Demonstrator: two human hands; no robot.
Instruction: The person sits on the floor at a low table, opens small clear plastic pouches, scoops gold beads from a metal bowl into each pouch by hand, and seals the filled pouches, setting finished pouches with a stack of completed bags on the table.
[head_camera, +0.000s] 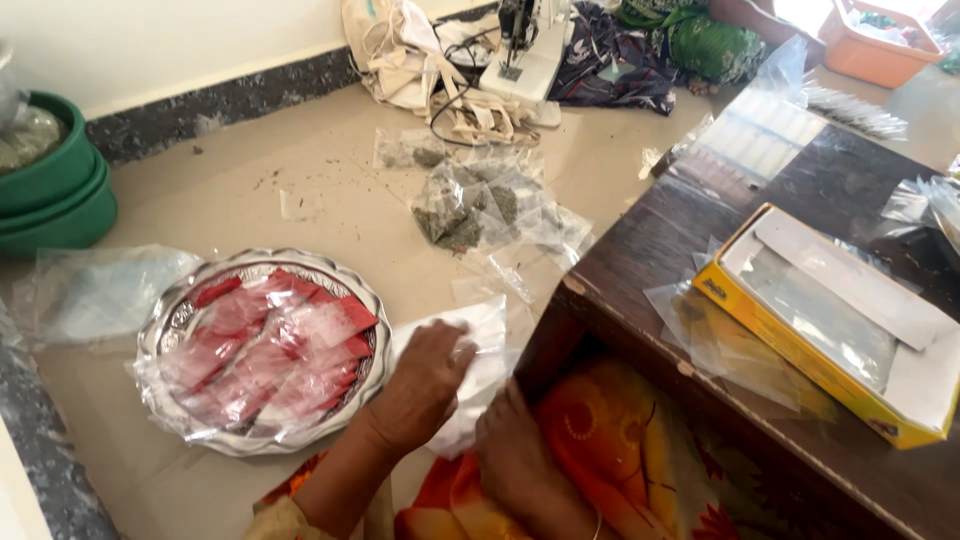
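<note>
1. Head view: our left hand (428, 372) and right hand (512, 450) both pinch a clear plastic pouch (478, 350) above the floor (330, 210), beside the silver tray (170, 322) of red packets (270, 350).
2. We judge the pouch light, limp and slippery, best gripped at its edges.

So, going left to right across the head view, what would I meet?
Green bowls → silver tray of red packets → left hand on a clear plastic bag → dark wooden table → yellow box.
</note>
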